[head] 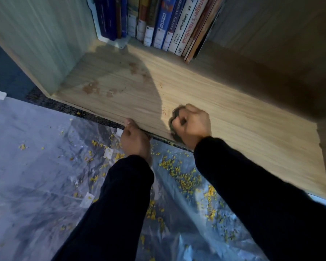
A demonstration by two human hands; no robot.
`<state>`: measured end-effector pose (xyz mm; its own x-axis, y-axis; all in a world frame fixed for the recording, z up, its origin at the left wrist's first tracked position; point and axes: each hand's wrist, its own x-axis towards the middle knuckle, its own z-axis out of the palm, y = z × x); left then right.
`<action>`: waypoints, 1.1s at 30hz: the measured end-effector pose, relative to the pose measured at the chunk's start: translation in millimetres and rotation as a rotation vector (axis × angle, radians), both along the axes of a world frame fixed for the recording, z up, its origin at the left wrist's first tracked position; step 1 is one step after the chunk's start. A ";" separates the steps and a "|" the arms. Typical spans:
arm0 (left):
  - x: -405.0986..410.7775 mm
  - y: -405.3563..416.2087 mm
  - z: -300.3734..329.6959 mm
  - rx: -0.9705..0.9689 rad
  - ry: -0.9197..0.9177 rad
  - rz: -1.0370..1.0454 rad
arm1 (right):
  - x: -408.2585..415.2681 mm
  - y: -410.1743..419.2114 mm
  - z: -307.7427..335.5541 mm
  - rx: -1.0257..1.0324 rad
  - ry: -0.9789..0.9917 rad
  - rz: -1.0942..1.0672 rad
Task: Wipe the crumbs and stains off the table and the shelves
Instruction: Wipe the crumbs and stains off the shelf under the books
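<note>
A low wooden shelf board (205,102) fills the middle of the view. Brown stains (91,88) mark its left part, with more stains (134,67) farther back. My right hand (192,123) grips a dark crumpled cloth (174,119) and presses it on the board near the front edge. My left hand (135,138) holds the board's front edge, thumb on top. Yellow crumbs (184,178) lie scattered on the plastic sheet (36,166) below the shelf.
A row of upright books (158,23) stands at the back of the shelf, beside a pale bookend (120,42). The shelf's side wall (45,44) rises at the left. White tape pieces (108,152) hold the sheet on dark carpet (6,72).
</note>
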<state>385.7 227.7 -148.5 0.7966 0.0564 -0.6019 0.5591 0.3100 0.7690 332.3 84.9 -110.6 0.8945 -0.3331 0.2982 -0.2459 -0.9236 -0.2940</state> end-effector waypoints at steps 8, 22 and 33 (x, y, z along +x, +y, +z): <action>1.7 1.9 3.2 0.001 0.021 -0.022 | -21.0 -7.0 2.3 -0.009 -0.062 0.158; 3.0 4.0 -3.4 -0.006 -0.001 0.020 | 7.1 11.3 -2.1 0.039 -0.017 0.245; 0.2 11.0 -8.5 0.019 -0.066 -0.117 | 55.8 12.8 5.2 0.040 0.064 0.065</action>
